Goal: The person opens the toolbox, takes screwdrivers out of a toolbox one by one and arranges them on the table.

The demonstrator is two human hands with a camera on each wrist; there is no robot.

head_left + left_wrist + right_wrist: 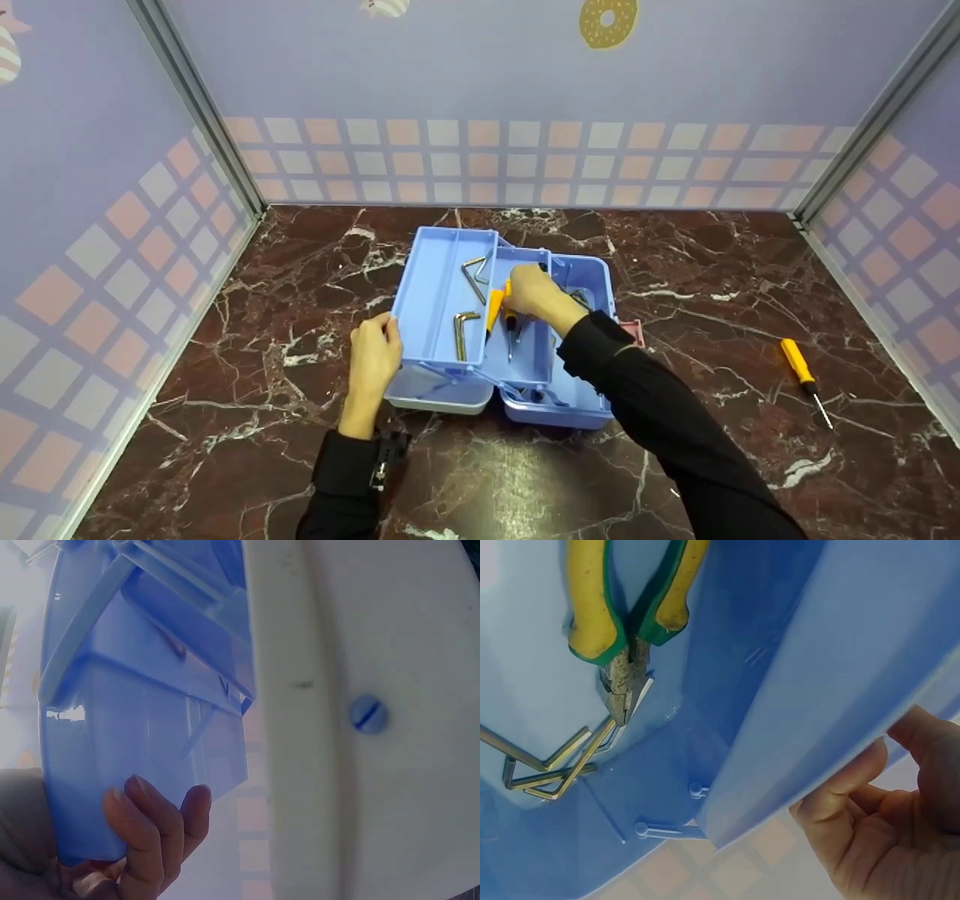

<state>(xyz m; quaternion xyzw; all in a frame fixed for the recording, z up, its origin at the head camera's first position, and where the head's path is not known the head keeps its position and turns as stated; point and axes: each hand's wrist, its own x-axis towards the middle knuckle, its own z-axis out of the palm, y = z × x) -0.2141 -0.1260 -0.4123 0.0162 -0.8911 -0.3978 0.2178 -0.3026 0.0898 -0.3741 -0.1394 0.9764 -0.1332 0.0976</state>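
A blue toolbox [559, 416] is opened, its stepped trays spread to the left. My left hand [376, 349] grips the left edge of the upper tray [416, 300]; in the left wrist view its fingers [154, 832] curl against the tray's side. Over the middle tray [534, 360] is my right hand [534, 291], pinching that tray's wall [810, 727] at the edge in the right wrist view. Orange-handled tools, including a screwdriver [511, 330], lie beside it, partly hidden by the hand. Hex keys [460, 337] sit in the upper tray.
Pliers [622, 667] with yellow-green handles and several hex keys [555, 780] lie in the base. A yellow screwdriver [799, 364] rests on the marbled tabletop [720, 300] at right. The whitish lid [439, 401] extends below the upper tray. Patterned panels [480, 82] enclose the table.
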